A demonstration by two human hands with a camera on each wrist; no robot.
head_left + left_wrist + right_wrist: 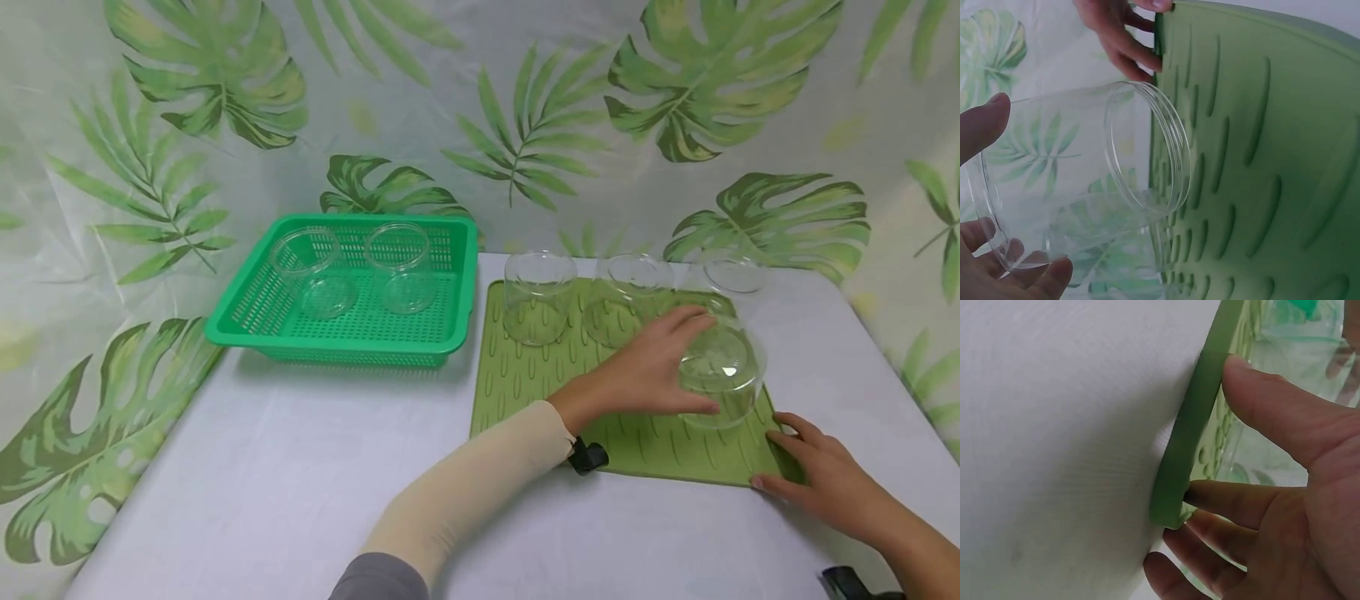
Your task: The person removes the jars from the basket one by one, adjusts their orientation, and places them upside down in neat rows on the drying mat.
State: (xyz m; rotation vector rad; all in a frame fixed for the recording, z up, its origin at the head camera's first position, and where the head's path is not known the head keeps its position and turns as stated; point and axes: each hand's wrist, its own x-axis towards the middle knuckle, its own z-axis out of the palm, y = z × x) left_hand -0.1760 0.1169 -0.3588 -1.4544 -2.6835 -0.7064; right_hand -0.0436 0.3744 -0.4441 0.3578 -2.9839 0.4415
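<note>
My left hand [652, 367] grips a clear glass jar [726, 392] around its base, over the right part of the green ridged drying mat [540, 400]. In the left wrist view the jar's threaded rim [1175, 150] faces the mat, so the jar is upside down. Whether the rim touches the mat, I cannot tell. My right hand [832, 475] rests at the mat's near right corner, with thumb and fingertips against its edges. Several other clear jars stand on the mat, including one at the left [538, 304] and one in the middle [622, 321].
At the back left, a green plastic basket [345, 340] holds two clear jars [399, 271]. Another clear jar [738, 275] stands at the mat's far right, behind the held one. A white cloth [300, 475] covers the table, and a leaf-patterned sheet [405, 108] hangs behind.
</note>
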